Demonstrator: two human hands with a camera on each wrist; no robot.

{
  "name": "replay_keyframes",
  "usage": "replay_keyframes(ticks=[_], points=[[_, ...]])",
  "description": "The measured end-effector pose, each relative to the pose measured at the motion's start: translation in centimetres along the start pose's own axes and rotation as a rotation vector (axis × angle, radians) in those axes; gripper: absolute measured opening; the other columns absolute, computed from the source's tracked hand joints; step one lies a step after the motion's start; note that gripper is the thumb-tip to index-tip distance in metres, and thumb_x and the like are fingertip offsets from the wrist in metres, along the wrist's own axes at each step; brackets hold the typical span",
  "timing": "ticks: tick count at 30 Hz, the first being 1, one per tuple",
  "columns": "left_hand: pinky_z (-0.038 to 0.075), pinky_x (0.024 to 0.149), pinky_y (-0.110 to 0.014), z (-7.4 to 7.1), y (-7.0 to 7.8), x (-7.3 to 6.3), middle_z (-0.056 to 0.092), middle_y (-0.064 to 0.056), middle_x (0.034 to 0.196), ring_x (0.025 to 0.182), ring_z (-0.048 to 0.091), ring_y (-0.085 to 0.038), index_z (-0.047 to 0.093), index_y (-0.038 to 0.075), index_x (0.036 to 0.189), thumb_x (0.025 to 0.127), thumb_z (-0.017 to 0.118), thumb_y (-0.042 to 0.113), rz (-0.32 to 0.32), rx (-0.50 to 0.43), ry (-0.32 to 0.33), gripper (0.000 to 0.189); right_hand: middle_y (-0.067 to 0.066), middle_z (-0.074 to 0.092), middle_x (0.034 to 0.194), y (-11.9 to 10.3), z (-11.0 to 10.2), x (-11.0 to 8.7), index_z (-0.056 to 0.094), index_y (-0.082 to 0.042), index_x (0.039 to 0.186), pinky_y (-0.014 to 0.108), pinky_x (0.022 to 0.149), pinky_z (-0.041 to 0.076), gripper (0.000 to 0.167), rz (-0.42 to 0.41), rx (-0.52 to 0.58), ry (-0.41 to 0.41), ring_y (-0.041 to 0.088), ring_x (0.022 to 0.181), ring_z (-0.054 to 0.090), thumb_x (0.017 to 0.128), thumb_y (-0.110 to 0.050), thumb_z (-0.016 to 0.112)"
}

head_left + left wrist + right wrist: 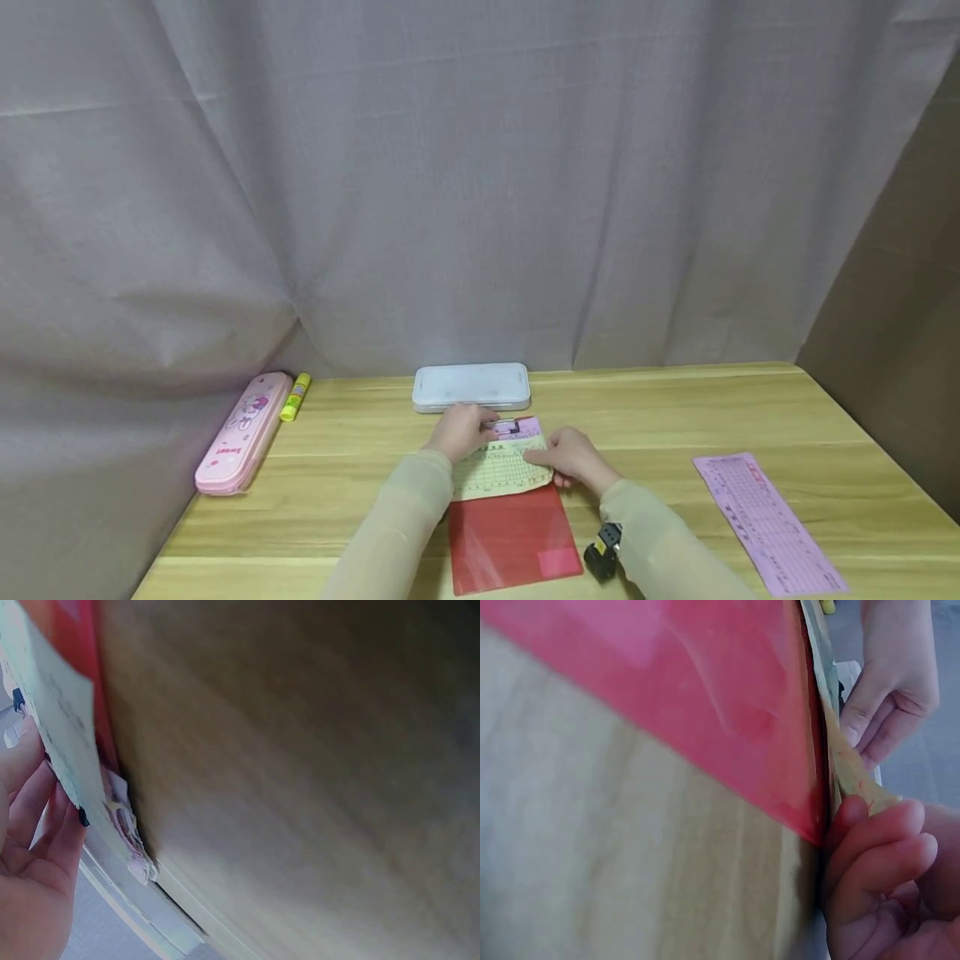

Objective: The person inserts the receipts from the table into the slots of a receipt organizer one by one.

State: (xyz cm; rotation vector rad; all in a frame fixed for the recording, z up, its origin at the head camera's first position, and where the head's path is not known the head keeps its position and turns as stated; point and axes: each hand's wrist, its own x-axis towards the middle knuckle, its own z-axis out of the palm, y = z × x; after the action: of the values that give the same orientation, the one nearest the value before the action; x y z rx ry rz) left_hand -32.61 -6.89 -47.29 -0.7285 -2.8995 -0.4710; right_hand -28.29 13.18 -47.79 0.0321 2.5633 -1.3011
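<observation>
A translucent red clipboard (510, 529) lies on the table in the middle of the head view. My left hand (459, 432) pinches the metal clip (508, 428) at its far end; black clip tips show beside the fingers in the left wrist view. Under the clip is a strip of pink paper (531, 426). A pale yellow printed form (491, 473) covers the clipboard's upper half, its near edge curling up. My right hand (572, 457) grips the form's right edge, thumb on top and fingers curled underneath, also seen in the right wrist view.
A white case (471, 386) stands just behind the clipboard. At the left lie a pink pencil case (246, 433) and a yellow glue stick (296, 397). A pink printed form (768, 521) lies at the right on the wooden table (645, 408). Grey curtain hangs behind.
</observation>
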Motion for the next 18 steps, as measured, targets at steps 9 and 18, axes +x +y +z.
replay_keyframes(ticks=[9,18], points=[[0.052,0.086,-0.029,-0.06,-0.03,0.16,0.072,0.002,0.103,0.097,0.066,-0.014,0.073,0.015,0.109,0.083,0.074,0.025,-0.022,-0.011,-0.023,0.028,-0.001,0.048,0.044,-0.25,0.46,0.18,0.048,-0.01,0.062,0.014,0.033,0.031,0.034,-0.023,-0.041,0.029,0.006,0.034,0.039,0.083,-0.022,0.073],[0.052,0.088,-0.03,0.22,-0.39,0.17,0.072,0.003,0.103,0.099,0.066,-0.014,0.073,0.016,0.109,0.081,0.075,0.028,-0.022,-0.039,-0.025,0.031,0.0,0.049,0.046,-0.35,0.45,0.09,0.049,-0.01,0.064,0.014,0.033,0.033,0.034,-0.012,-0.05,0.029,0.007,0.035,0.041,0.083,-0.024,0.073]])
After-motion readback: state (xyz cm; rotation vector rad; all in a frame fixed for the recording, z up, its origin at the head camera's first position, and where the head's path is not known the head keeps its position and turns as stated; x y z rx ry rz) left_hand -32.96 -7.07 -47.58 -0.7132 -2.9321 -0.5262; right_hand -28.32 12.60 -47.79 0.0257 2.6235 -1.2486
